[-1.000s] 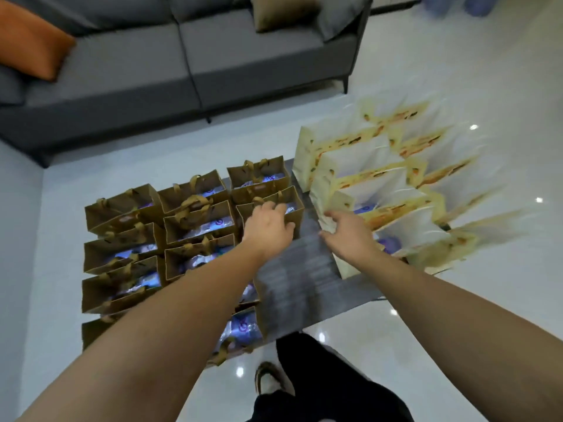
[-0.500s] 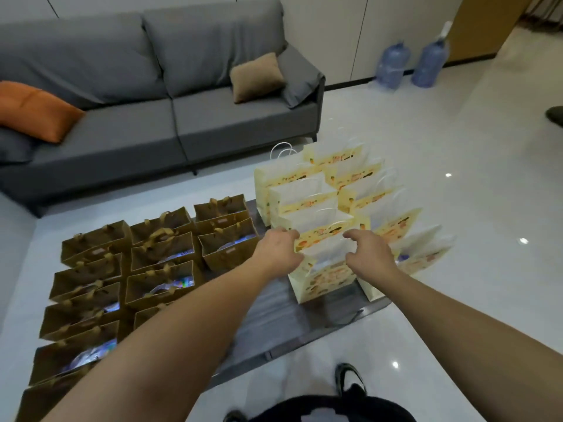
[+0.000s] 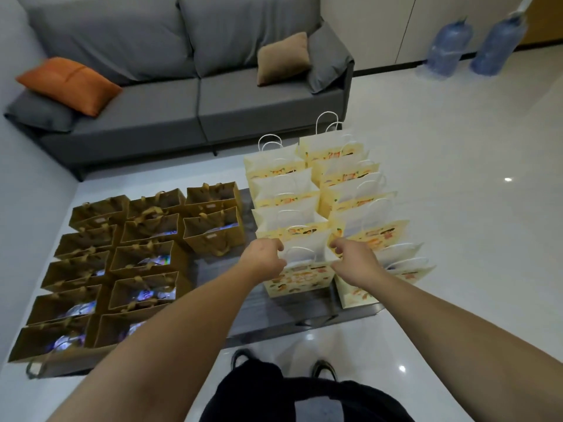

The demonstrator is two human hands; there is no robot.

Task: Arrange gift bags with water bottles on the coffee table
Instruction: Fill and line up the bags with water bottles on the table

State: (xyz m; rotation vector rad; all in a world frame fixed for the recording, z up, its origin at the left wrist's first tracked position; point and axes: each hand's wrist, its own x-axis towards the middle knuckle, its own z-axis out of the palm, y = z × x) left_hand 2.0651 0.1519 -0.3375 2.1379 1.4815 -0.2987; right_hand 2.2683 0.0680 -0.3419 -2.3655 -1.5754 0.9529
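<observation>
Cream paper gift bag (image 3: 300,277) at the coffee table's (image 3: 219,278) near edge got pinched at its rim by left hand (image 3: 264,259) and right hand (image 3: 355,259) (probably squaring it with its row).

Brown gift bags (image 3: 210,236), cream cartoon-printed bags (image 3: 300,277), grey sofa (image 3: 189,95), orange cushion (image 3: 71,83).

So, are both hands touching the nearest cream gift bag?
Touching. The head view shows the left hand gripping the left top edge of the cream gift bag, and the right hand gripping its right edge.
</observation>
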